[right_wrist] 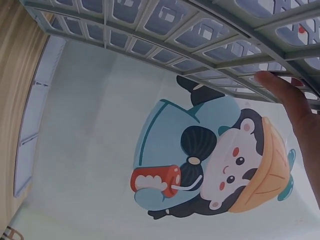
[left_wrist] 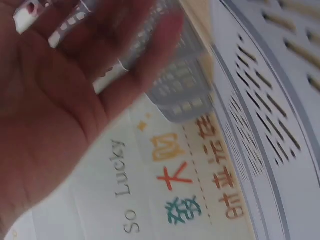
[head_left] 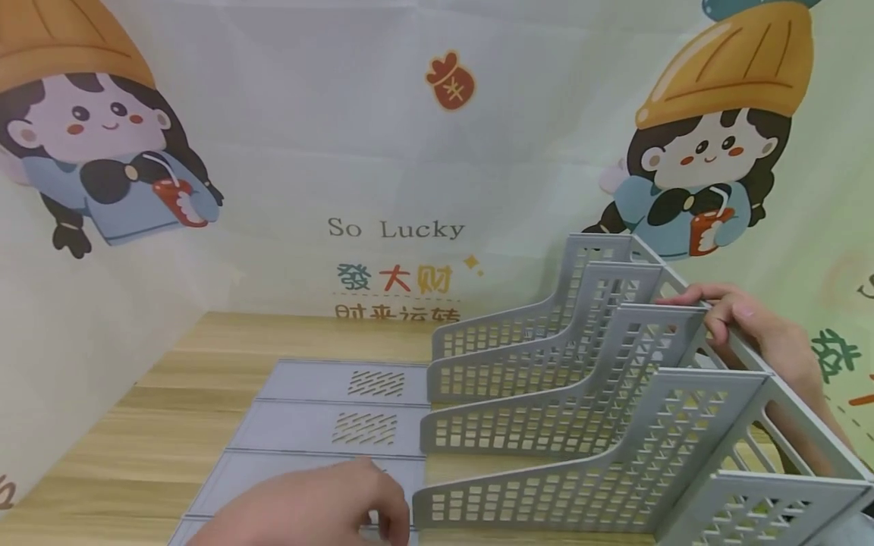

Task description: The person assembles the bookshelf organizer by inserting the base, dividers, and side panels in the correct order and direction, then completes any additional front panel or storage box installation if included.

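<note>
A grey plastic file rack [head_left: 587, 409] with several lattice dividers stands on the wooden table [head_left: 136, 440]. Its flat slotted base [head_left: 321, 425] stretches out to the left. My right hand [head_left: 744, 318] grips the rack's top rear rail, with fingers curled over the top of the third divider. In the right wrist view a finger [right_wrist: 290, 110] lies against the lattice [right_wrist: 165, 35]. My left hand [head_left: 321, 504] hovers low over the nearest base panel, close to the front divider's end. The left wrist view shows its palm [left_wrist: 65, 100] spread with straight fingers and holding nothing; the dividers [left_wrist: 182, 95] are behind them.
A printed cloth backdrop [head_left: 396, 227] with cartoon girls and "So Lucky" lettering stands behind the table and wraps round both sides. Bare wood shows to the left of the rack's base.
</note>
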The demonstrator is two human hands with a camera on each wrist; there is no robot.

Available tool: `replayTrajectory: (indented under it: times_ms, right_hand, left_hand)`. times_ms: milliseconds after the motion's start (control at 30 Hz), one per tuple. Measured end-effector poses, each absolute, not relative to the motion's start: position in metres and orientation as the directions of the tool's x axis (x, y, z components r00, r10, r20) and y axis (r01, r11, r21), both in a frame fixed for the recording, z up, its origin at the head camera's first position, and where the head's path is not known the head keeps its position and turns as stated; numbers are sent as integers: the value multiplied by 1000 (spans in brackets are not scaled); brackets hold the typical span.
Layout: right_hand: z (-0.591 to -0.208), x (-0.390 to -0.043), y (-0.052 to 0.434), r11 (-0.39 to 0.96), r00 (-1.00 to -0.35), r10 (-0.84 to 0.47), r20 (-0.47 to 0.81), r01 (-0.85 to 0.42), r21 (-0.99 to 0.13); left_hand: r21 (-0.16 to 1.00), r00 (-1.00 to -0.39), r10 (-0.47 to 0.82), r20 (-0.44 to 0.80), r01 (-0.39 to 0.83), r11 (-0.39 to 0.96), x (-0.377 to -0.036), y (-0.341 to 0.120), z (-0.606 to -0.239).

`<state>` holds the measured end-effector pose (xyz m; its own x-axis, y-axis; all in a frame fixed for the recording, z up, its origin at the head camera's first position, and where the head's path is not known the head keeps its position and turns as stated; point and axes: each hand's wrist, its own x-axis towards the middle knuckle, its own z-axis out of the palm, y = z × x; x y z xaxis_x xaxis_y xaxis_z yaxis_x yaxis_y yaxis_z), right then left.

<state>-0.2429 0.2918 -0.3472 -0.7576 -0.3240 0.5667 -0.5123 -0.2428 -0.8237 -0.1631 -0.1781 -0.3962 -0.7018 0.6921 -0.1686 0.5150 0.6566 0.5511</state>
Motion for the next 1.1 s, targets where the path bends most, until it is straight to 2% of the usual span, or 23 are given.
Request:
replayTrajectory:
  times_ms: [67, 167, 267, 433, 600, 733, 833, 1100]
  right_hand:
    - [-349, -245, 293, -276, -730, -358, 582, -513, -813]
    - [-350, -246, 292, -289, -711, -362, 602, -528, -798]
    - [-350, -242, 292, -277, -741, -327, 586, -518, -809]
    - [-349, -236, 294, -290, -786, -283, 549, -476, -830]
    - [-350, -239, 303, -325, -783, -308, 541, -448, -833]
    - [-353, -247, 322, -234, -729, -381, 568, -519, -822]
    - [-356, -254, 332, -201, -644, -438, 627, -609, -767]
    - [-366, -264, 331, -251, -597, -409, 690, -654, -714]
  left_hand:
    - [484, -784, 575, -235, 418, 768, -165, -185, -395]
    - [400, -805, 524, -278, 399, 825, -179, -188, -406]
    - [315, -846, 408, -344, 306, 899, -184, -190, -418]
    - [259, -849, 320, -421, 226, 939, -189, -190, -429]
    - [243, -862, 287, -418, 198, 950, -186, -184, -434]
    - [220, -875, 274, -398, 199, 955, -183, -177, -435]
    - [193, -877, 278, -392, 217, 957, -182, -172, -435]
    - [136, -871, 253, -421, 215, 967, -181, -167, -436]
